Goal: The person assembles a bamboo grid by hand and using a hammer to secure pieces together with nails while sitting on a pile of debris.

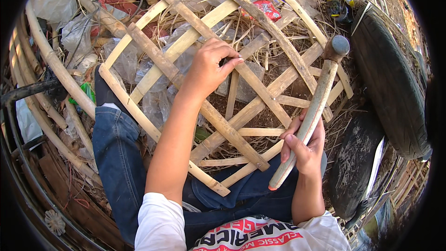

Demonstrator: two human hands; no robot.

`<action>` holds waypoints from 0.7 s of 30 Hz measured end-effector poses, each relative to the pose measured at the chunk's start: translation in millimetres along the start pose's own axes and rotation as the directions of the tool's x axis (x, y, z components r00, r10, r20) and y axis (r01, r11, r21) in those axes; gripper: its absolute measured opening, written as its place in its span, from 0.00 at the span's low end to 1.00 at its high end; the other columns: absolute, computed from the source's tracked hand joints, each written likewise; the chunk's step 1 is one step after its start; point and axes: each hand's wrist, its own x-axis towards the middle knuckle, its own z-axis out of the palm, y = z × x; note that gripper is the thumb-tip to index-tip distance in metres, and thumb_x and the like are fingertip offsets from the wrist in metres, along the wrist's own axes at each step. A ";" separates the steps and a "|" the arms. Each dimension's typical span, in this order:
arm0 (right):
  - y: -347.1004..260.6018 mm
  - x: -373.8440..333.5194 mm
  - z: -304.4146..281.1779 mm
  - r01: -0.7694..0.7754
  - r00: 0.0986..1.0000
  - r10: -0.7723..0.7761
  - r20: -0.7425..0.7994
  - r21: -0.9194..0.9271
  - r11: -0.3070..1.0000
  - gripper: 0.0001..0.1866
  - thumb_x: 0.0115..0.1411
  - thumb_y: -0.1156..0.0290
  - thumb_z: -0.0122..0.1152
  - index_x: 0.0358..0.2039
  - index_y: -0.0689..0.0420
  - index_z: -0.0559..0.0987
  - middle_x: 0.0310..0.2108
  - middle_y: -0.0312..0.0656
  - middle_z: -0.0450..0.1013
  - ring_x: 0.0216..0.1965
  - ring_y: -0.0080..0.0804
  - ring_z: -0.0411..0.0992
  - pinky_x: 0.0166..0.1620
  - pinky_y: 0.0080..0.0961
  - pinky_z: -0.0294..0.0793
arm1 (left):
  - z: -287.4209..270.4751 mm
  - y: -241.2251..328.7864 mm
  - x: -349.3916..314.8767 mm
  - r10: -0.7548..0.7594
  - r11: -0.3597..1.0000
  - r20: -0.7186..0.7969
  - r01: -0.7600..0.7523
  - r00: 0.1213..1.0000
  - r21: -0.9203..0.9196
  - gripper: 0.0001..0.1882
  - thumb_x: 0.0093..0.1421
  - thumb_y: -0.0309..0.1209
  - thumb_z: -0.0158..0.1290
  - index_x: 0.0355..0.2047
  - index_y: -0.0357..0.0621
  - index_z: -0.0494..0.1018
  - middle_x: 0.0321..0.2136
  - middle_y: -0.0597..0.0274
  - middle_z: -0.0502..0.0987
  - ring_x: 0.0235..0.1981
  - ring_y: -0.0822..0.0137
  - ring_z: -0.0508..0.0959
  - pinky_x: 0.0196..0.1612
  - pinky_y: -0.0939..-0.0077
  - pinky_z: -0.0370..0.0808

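Observation:
A lattice of split bamboo slats (232,132) lies slanted across my lap and the ground in front of me. My left hand (208,69) rests over one of its slats, thumb and forefinger pinched together near the lattice's middle. Whatever sits between those fingertips is too small to make out. In my right hand (304,146) is a hammer (318,98), gripped around its pale wooden handle. The hammer's rounded metal head points up and away, above the right side of the lattice and apart from my left hand.
Two black tyres (389,83) stand at the right. Bamboo poles (60,76) curve along the left, beside a dark metal frame (28,158). Plastic bags (55,2), a red wrapper (264,10) and dry straw litter the ground. A grey block (246,83) shows beneath the lattice.

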 end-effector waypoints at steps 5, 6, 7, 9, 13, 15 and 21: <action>-4.8 -1.1 4.2 0.043 0.997 -0.053 -0.062 -0.157 0.987 0.24 0.56 0.82 0.61 0.49 0.62 0.60 0.24 0.46 0.71 0.13 0.27 0.68 0.15 0.19 0.68 | -2.6 4.0 -4.5 -0.020 1.000 -0.003 0.020 1.000 0.007 0.09 0.48 0.27 0.66 0.27 0.37 0.79 0.28 0.58 0.77 0.34 0.60 0.77 0.40 0.68 0.74; -6.3 -0.8 4.6 0.044 0.995 -0.060 -0.081 -0.189 0.981 0.25 0.56 0.81 0.61 0.51 0.63 0.60 0.25 0.45 0.71 0.14 0.26 0.68 0.16 0.18 0.68 | -1.2 3.2 -4.5 0.000 1.000 -0.009 0.000 1.000 0.018 0.08 0.48 0.27 0.66 0.27 0.37 0.79 0.27 0.58 0.77 0.34 0.59 0.77 0.40 0.68 0.74; -7.9 0.1 5.6 0.045 0.993 -0.068 -0.096 -0.221 0.974 0.26 0.57 0.80 0.61 0.52 0.64 0.60 0.25 0.44 0.71 0.14 0.25 0.67 0.16 0.17 0.67 | -0.4 2.0 -4.9 0.019 0.999 -0.016 -0.019 1.000 0.031 0.08 0.48 0.27 0.66 0.27 0.37 0.79 0.27 0.58 0.77 0.34 0.59 0.77 0.40 0.68 0.74; -9.6 0.3 6.2 0.049 0.990 -0.084 -0.113 -0.282 0.958 0.28 0.57 0.80 0.62 0.55 0.66 0.60 0.25 0.42 0.70 0.15 0.23 0.67 0.17 0.16 0.67 | -0.6 0.9 -5.9 0.038 0.998 -0.023 -0.037 0.999 0.046 0.08 0.48 0.27 0.66 0.27 0.37 0.79 0.27 0.58 0.77 0.34 0.58 0.77 0.40 0.67 0.74; -12.7 -0.9 1.7 0.043 0.983 -0.113 -0.147 -0.412 0.910 0.31 0.57 0.81 0.62 0.59 0.64 0.60 0.27 0.41 0.71 0.21 0.22 0.70 0.23 0.16 0.71 | -0.9 1.6 -5.8 0.046 0.998 -0.016 -0.045 0.999 0.055 0.08 0.49 0.27 0.66 0.26 0.37 0.78 0.28 0.57 0.77 0.34 0.58 0.77 0.40 0.67 0.74; -13.4 -1.0 -2.6 0.094 0.980 -0.175 -0.091 -0.564 0.820 0.31 0.57 0.82 0.63 0.60 0.62 0.61 0.30 0.42 0.73 0.26 0.24 0.73 0.29 0.19 0.74 | -1.9 1.1 -6.4 0.050 0.997 -0.014 -0.049 0.999 0.060 0.08 0.49 0.27 0.65 0.26 0.37 0.78 0.28 0.57 0.77 0.34 0.58 0.77 0.40 0.67 0.74; -16.7 3.8 -5.9 0.283 0.939 -0.312 0.143 -0.837 0.469 0.33 0.55 0.78 0.66 0.61 0.58 0.66 0.44 0.52 0.77 0.43 0.35 0.78 0.45 0.28 0.75 | -0.6 0.8 -6.8 0.053 0.998 -0.028 -0.051 0.998 0.047 0.08 0.49 0.27 0.65 0.26 0.37 0.77 0.28 0.57 0.77 0.35 0.56 0.76 0.40 0.66 0.74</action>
